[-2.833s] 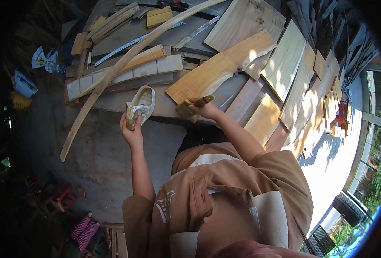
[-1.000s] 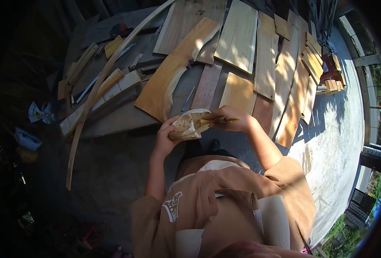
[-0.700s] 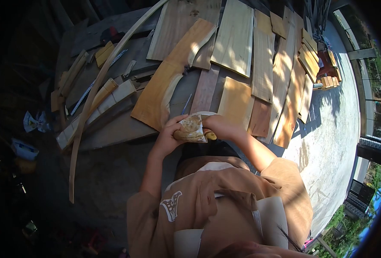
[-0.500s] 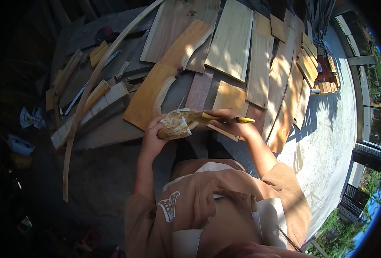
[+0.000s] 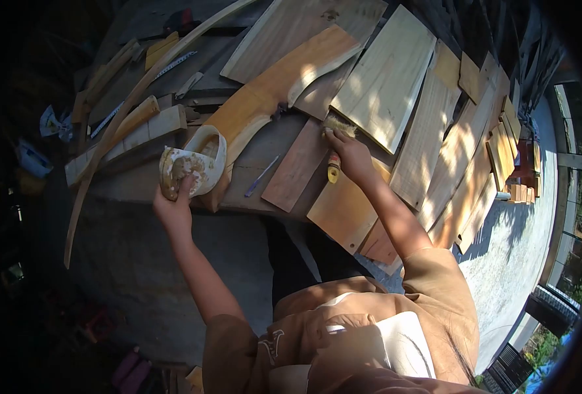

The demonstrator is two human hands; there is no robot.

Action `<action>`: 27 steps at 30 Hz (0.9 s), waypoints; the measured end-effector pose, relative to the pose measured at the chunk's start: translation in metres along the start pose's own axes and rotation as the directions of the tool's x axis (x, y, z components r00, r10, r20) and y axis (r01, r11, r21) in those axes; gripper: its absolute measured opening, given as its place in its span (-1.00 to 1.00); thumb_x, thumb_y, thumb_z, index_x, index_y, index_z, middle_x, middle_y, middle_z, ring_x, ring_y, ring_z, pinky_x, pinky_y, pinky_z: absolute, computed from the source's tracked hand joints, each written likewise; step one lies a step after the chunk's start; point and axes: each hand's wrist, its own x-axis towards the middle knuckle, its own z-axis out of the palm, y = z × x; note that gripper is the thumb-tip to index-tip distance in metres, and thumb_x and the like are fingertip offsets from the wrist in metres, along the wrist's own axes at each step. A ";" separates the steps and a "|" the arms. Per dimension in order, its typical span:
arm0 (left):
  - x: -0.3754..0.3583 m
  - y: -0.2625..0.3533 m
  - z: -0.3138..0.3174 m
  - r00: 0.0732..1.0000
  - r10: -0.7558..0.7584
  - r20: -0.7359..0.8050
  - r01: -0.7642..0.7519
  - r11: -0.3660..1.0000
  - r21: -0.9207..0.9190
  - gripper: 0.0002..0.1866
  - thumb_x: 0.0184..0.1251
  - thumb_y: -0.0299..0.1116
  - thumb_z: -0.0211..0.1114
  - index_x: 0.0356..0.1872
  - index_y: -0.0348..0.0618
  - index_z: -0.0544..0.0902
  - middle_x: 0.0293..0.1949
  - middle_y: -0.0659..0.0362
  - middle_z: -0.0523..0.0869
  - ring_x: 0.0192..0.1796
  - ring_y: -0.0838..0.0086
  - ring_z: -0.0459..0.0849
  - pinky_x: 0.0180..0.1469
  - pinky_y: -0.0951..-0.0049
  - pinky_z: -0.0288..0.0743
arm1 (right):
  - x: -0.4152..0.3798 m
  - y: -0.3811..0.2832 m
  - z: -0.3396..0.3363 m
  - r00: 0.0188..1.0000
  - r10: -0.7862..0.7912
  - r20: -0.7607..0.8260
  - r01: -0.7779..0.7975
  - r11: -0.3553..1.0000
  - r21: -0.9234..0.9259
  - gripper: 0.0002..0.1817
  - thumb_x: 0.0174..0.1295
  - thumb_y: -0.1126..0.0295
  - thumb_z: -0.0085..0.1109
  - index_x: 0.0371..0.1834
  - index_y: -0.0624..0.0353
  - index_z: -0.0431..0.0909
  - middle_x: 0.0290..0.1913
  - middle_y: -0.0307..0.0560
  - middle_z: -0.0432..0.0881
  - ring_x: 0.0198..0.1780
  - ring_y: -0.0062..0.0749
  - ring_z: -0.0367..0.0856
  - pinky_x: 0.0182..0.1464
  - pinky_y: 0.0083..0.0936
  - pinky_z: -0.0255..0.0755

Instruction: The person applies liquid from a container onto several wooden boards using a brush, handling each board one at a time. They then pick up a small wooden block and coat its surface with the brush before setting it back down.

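Note:
My left hand (image 5: 175, 202) grips a white plastic tub (image 5: 216, 172), whose outside is streaked with brown stains. It holds the tub over the table's near edge, tilted so that part of its inside shows. My right hand (image 5: 354, 156) is closed around a paintbrush (image 5: 334, 169) with a yellow and red handle. The brush's pale bristles point away from me, close to the lower left corner of a pale board (image 5: 386, 82). A reddish board (image 5: 296, 167) lies just left of that hand, and a wavy-edged orange-brown board (image 5: 258, 98) lies behind the tub.
A pen (image 5: 262, 176) lies on the table between the tub and the reddish board. Several flat boards spread to the right, one of them a long plank (image 5: 458, 154). A long curved strip (image 5: 117, 128) hangs over the table's left end, beside a measuring tape (image 5: 176, 64).
My hands have moved apart. The paintbrush has gone from beside the tub out over the boards, its bristles now pointing away from me. The tub has shifted left and forward.

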 end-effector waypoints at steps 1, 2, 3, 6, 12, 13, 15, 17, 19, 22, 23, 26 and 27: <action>0.003 0.005 -0.002 0.976 -0.214 0.038 0.215 0.975 -0.052 -0.57 -0.02 -0.27 0.40 -0.23 -0.39 0.49 -0.26 0.08 0.59 -0.26 0.49 0.57 -0.30 0.52 0.47 | 0.001 -0.008 0.010 0.999 -0.043 0.015 0.044 0.997 -0.066 -0.53 0.01 0.50 -0.03 0.09 0.21 0.32 0.06 0.17 0.41 0.05 -0.06 0.44 -0.02 -0.35 0.40; 0.006 -0.013 -0.002 0.983 -0.184 -0.006 0.183 0.979 -0.086 -0.56 -0.04 -0.23 0.42 -0.23 -0.34 0.51 -0.37 0.15 0.59 -0.40 0.58 0.54 -0.45 0.59 0.44 | -0.002 -0.015 0.017 0.998 -0.024 0.063 0.027 0.998 -0.058 -0.53 0.01 0.50 -0.03 0.09 0.25 0.31 0.05 0.20 0.41 0.03 -0.05 0.46 -0.04 -0.37 0.42; 0.005 -0.014 -0.002 0.983 -0.184 -0.017 0.182 0.980 -0.085 -0.56 -0.04 -0.23 0.42 -0.23 -0.34 0.51 -0.37 0.15 0.59 -0.40 0.58 0.54 -0.45 0.59 0.44 | -0.003 -0.027 0.019 0.994 -0.004 0.111 0.010 0.999 -0.051 -0.52 0.00 0.50 -0.02 0.08 0.28 0.30 0.04 0.23 0.41 0.02 -0.03 0.47 -0.07 -0.38 0.44; 0.003 -0.026 -0.004 0.980 -0.198 -0.010 0.194 0.967 -0.166 -0.62 -0.03 -0.26 0.41 -0.32 -0.34 0.49 -0.38 0.17 0.58 -0.40 0.61 0.50 -0.42 0.62 0.41 | -0.015 -0.058 0.039 0.992 -0.058 0.115 0.066 0.995 -0.068 -0.49 -0.01 0.46 0.00 0.09 0.29 0.27 0.00 0.20 0.45 -0.08 -0.08 0.53 -0.16 -0.39 0.47; -0.006 -0.031 0.005 0.997 -0.064 -0.045 0.052 0.972 -0.231 -0.63 -0.04 -0.27 0.42 -0.41 -0.32 0.46 -0.42 0.21 0.54 -0.38 0.59 0.47 -0.30 0.60 0.37 | -0.030 -0.123 0.004 0.864 -0.223 0.451 0.076 0.944 0.321 -0.62 0.02 0.40 0.04 -0.05 0.27 0.41 -0.16 0.10 0.55 -0.25 -0.08 0.58 -0.25 -0.32 0.46; -0.007 -0.031 0.005 0.997 -0.062 -0.047 0.050 0.972 -0.231 -0.63 -0.04 -0.27 0.42 -0.41 -0.32 0.46 -0.42 0.21 0.54 -0.38 0.59 0.47 -0.30 0.60 0.37 | -0.031 -0.126 0.002 0.841 -0.296 0.453 0.041 0.869 0.492 -0.67 0.02 0.40 0.06 -0.13 0.29 0.46 -0.20 0.10 0.56 -0.25 -0.04 0.57 -0.25 -0.31 0.44; -0.007 -0.031 0.005 0.997 -0.038 -0.068 0.026 0.985 -0.168 -0.62 -0.04 -0.24 0.42 -0.42 -0.31 0.45 -0.47 0.24 0.51 -0.38 0.58 0.43 -0.28 0.58 0.34 | -0.033 -0.122 0.013 0.884 -0.277 0.376 0.000 0.805 0.593 -0.73 0.13 0.36 0.04 -0.15 0.26 0.50 -0.29 0.05 0.60 -0.25 -0.13 0.58 -0.23 -0.39 0.44; -0.007 -0.031 0.004 0.996 -0.065 -0.069 0.057 0.992 -0.111 -0.62 -0.04 -0.23 0.42 -0.43 -0.30 0.45 -0.48 0.24 0.49 -0.39 0.58 0.40 -0.28 0.58 0.33 | -0.029 -0.110 0.021 0.932 -0.067 0.357 -0.328 0.269 0.906 -0.68 0.17 0.31 0.06 -0.07 0.26 0.47 -0.25 -0.05 0.61 -0.22 -0.37 0.58 -0.16 -0.50 0.42; -0.008 -0.030 0.005 0.996 -0.067 -0.057 0.059 0.989 -0.137 -0.62 -0.04 -0.22 0.42 -0.44 -0.29 0.44 -0.49 0.25 0.47 -0.39 0.57 0.39 -0.28 0.57 0.33 | -0.018 -0.088 0.021 0.928 0.053 0.369 -0.363 0.347 0.864 -0.64 0.15 0.29 0.11 -0.05 0.28 0.47 -0.23 -0.12 0.61 -0.18 -0.53 0.53 -0.11 -0.58 0.39; -0.005 -0.035 0.004 0.997 -0.051 -0.059 0.043 0.991 -0.128 -0.62 -0.05 -0.22 0.42 -0.43 -0.30 0.45 -0.49 0.25 0.47 -0.40 0.57 0.39 -0.29 0.57 0.33 | -0.013 -0.046 0.030 0.899 0.283 0.334 -0.430 0.431 0.794 -0.64 0.13 0.30 0.13 -0.05 0.28 0.48 -0.27 -0.13 0.60 -0.23 -0.56 0.53 -0.17 -0.59 0.40; -0.004 -0.036 0.004 0.997 -0.056 -0.061 0.047 0.990 -0.130 -0.62 -0.05 -0.22 0.42 -0.43 -0.30 0.45 -0.49 0.25 0.47 -0.40 0.57 0.39 -0.29 0.57 0.33 | -0.009 -0.033 0.027 0.900 0.322 0.295 -0.419 0.447 0.790 -0.64 0.13 0.30 0.13 -0.05 0.27 0.48 -0.27 -0.12 0.60 -0.24 -0.56 0.54 -0.19 -0.59 0.40; -0.004 -0.036 0.004 0.995 -0.071 -0.063 0.060 0.986 -0.158 -0.62 -0.05 -0.22 0.42 -0.41 -0.31 0.47 -0.49 0.24 0.50 -0.39 0.56 0.43 -0.26 0.55 0.35 | 0.007 0.007 0.014 0.928 0.370 0.041 -0.285 0.633 0.720 -0.66 0.12 0.34 0.13 -0.06 0.27 0.49 -0.29 -0.10 0.62 -0.26 -0.54 0.56 -0.22 -0.59 0.40; -0.004 -0.034 0.004 0.995 -0.079 -0.064 0.067 0.982 -0.176 -0.61 -0.05 -0.23 0.42 -0.38 -0.31 0.47 -0.45 0.22 0.52 -0.35 0.54 0.46 -0.23 0.54 0.36 | 0.013 0.013 0.003 0.943 0.331 -0.042 -0.213 0.693 0.688 -0.70 0.13 0.39 0.09 -0.08 0.25 0.49 -0.31 -0.06 0.62 -0.27 -0.42 0.59 -0.22 -0.55 0.41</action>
